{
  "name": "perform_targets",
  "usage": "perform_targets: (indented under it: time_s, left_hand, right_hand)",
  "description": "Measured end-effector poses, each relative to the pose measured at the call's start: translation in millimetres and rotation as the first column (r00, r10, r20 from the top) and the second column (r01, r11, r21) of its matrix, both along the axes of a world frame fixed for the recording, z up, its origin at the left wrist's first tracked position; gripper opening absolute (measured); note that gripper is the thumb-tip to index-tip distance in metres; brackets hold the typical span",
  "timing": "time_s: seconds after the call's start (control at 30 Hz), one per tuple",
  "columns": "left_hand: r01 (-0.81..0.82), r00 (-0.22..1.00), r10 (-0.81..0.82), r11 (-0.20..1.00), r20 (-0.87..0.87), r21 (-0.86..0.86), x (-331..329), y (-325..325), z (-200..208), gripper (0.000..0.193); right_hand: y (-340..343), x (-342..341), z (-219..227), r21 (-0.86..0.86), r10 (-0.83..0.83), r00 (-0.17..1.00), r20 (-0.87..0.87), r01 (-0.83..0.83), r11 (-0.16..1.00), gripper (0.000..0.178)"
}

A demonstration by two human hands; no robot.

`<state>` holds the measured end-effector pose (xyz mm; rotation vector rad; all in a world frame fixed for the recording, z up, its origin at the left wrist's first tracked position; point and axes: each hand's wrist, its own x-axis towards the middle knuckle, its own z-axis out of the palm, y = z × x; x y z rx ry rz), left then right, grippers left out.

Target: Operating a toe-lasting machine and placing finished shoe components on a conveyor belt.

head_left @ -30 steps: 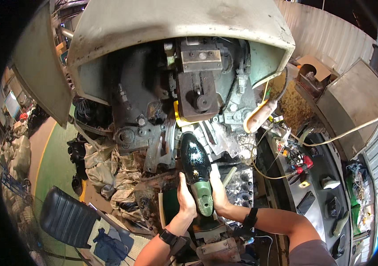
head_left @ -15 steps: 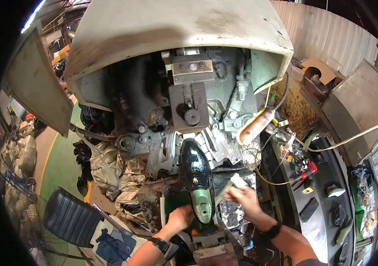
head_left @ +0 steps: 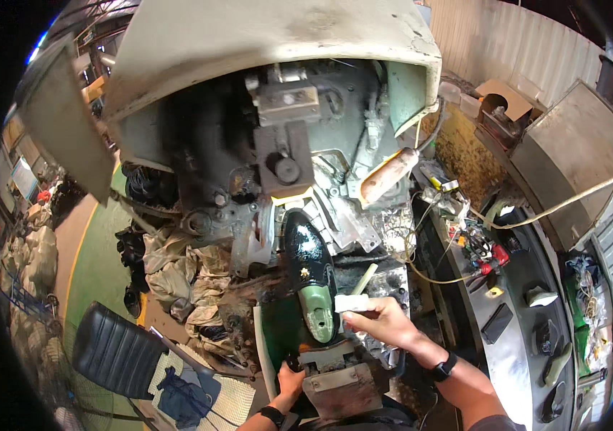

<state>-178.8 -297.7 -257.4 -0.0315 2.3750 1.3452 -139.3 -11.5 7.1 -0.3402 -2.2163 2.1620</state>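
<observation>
A glossy black shoe upper point(head_left: 305, 241) is stretched over a green shoe last point(head_left: 318, 316), toe pointing away from me under the machine head point(head_left: 286, 161). My right hand point(head_left: 382, 321) is closed around a small white block point(head_left: 350, 303), just right of the last's heel end. A pale narrow strip point(head_left: 366, 279) shows beyond the block; whether it belongs to the block I cannot tell. My left hand point(head_left: 290, 381) is lower left, closed around a black knob-like handle point(head_left: 293, 362) beside the metal support point(head_left: 342, 388).
A lamp-like cylinder point(head_left: 388, 177) hangs by a cable right of the machine head. The bench point(head_left: 511, 366) at right carries tools, a dark flat box point(head_left: 497, 323) and several shoe parts. A black chair point(head_left: 116, 352) and cloth bundles point(head_left: 177, 266) are at left.
My left hand has moved from beside the last down to the black handle. My right hand has come slightly left and nearer the last, with the white block turned. The view has shifted.
</observation>
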Motion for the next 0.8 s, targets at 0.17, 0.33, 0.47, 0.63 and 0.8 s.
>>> perform_targets:
  time_s: [0.17,0.33,0.47,0.63,0.8]
  left_hand:
    - [0.075,0.997,-0.072,0.995,-0.039,0.06,12,-21,30,0.048]
    - [0.514,0.856,-0.498,0.851,-0.142,0.112,-20,-77,202,0.059]
    - [-0.01,0.996,-0.083,0.378,0.044,0.926,-19,-85,306,0.062]
    - [-0.156,0.987,0.042,0.48,0.155,0.863,-20,-60,301,0.061]
    - [-0.037,0.964,-0.23,0.377,0.133,0.925,13,8,326,0.049]
  right_hand:
    - [-6,-6,-14,-0.023,0.073,0.997,-0.019,-0.073,0.997,0.026]
    - [-11,-11,-9,-0.049,0.083,0.996,0.036,-0.082,0.995,0.025]
    - [-15,-6,6,-0.013,0.051,0.998,0.023,-0.05,0.999,0.023]
    - [-25,6,0,0.115,-0.077,0.993,-0.088,0.087,0.99,0.015]
    - [-90,48,68,-0.18,-0.112,0.92,-0.376,0.046,0.983,0.032]
